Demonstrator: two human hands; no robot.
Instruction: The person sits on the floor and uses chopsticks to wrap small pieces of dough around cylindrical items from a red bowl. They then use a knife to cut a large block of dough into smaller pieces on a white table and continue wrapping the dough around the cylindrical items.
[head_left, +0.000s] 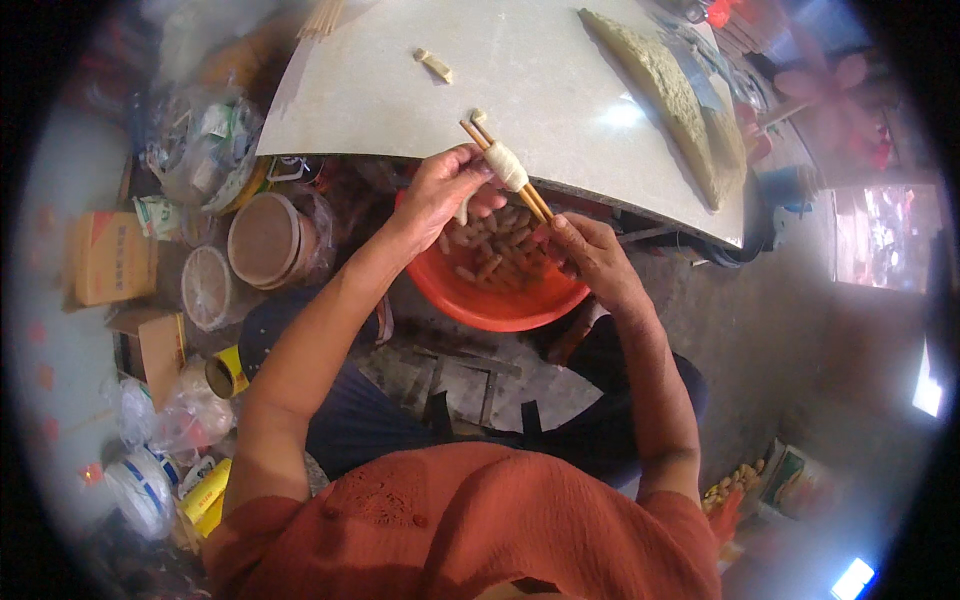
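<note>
My right hand (592, 251) grips the lower ends of a pair of wooden chopsticks (536, 202) that slant up to the left. A pale strip of dough, perhaps gluten, is wound around them as a short roll (506, 166). At the roll's left side is my left hand (448, 187), its fingers curled around a loose tail of the strip (463, 210). Below both hands stands an orange-red plastic basin (491, 316) with many finger-sized rolls (495, 247) in it. A small cut piece of dough (435, 66) lies on the white tabletop (360, 112); a smaller bit (478, 115) sits near the chopstick tips.
A large slab of dough (660, 90) lies along the table's right side. A bundle of sticks (322, 19) is at the back left. Lidded buckets (262, 240), cardboard boxes (116, 259) and plastic bags (202, 150) crowd the left. The table edge runs just beyond the basin.
</note>
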